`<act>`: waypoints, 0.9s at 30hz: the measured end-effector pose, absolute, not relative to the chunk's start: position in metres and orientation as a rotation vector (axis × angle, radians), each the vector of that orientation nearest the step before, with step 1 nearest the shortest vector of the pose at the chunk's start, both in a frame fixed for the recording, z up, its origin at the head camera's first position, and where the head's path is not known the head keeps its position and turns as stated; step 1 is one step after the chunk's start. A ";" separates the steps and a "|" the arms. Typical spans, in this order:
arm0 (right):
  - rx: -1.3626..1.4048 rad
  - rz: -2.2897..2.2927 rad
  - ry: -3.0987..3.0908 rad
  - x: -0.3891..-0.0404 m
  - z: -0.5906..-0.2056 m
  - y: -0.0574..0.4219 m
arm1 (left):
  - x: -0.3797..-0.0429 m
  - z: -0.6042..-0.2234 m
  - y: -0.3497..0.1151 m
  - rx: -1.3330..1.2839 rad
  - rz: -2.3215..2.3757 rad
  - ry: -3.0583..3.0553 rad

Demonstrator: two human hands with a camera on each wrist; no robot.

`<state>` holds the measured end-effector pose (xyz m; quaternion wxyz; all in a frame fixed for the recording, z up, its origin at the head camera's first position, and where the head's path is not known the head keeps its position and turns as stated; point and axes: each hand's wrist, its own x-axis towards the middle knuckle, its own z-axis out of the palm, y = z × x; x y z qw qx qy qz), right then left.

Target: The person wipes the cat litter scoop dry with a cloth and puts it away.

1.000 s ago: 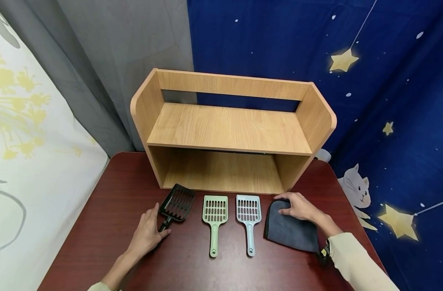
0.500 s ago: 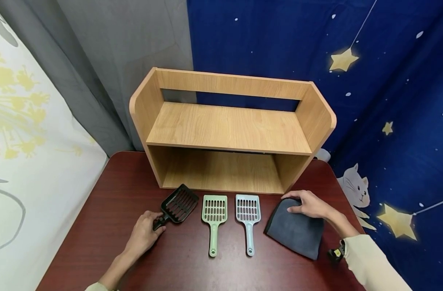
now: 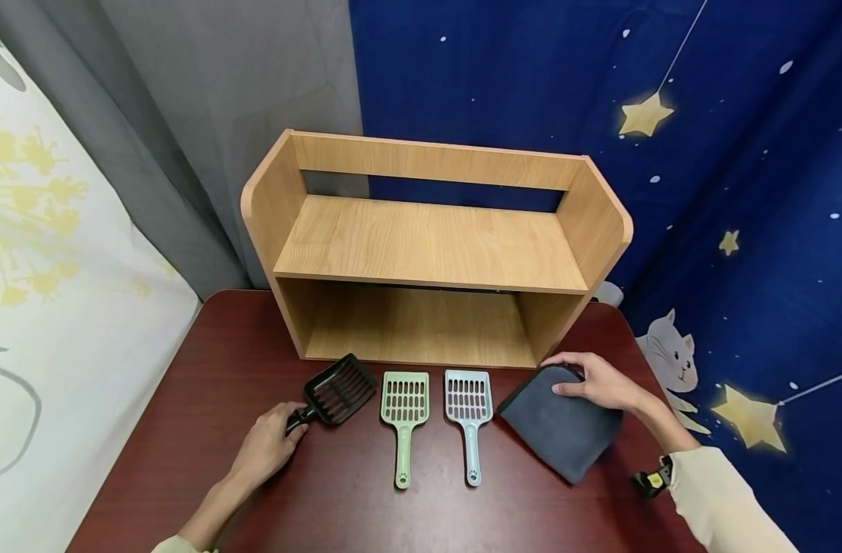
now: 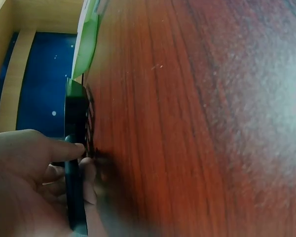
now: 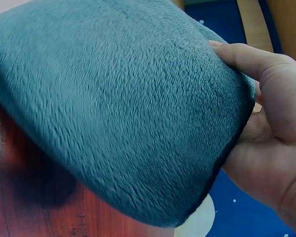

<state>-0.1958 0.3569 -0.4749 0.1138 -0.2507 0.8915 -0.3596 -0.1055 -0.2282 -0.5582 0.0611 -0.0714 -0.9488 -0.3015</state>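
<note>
A black slotted scoop [image 3: 338, 393] lies on the dark red table [image 3: 207, 369], and my left hand [image 3: 269, 444] grips its handle; the left wrist view shows my fingers [image 4: 64, 150] curled round that black scoop [image 4: 78, 148]. A green scoop [image 3: 403, 411] and a pale blue scoop [image 3: 469, 411] lie side by side to its right. At the right my right hand [image 3: 597, 382] holds the far edge of a folded grey cloth [image 3: 559, 426], lifting it; up close the fleecy cloth [image 5: 118, 108] is pinched in my fingers [image 5: 246, 57].
A two-level wooden shelf [image 3: 428, 246] stands at the back of the table, both levels bare. Curtains hang behind: grey at the left, dark blue with stars at the right. A small black and yellow wrist device [image 3: 652, 481] shows by my right sleeve.
My left hand closed round the black scoop's handle and drew it a little left. My right hand shifted the grey cloth rightward and raised its far edge.
</note>
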 end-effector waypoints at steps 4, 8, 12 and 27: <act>-0.714 -1.160 2.597 -0.196 -0.470 0.358 | -0.109 -0.557 -0.230 -0.217 -0.901 -2.867; -0.679 -1.300 2.527 -0.194 -0.462 0.357 | -0.112 -0.552 -0.232 -0.219 -0.894 -2.853; -0.660 -1.414 2.481 -0.192 -0.453 0.354 | -0.114 -0.543 -0.232 -0.243 -0.894 -2.837; -0.434 -1.522 2.517 -0.177 -0.431 0.340 | -0.133 -0.510 -0.218 -0.424 -0.880 -2.832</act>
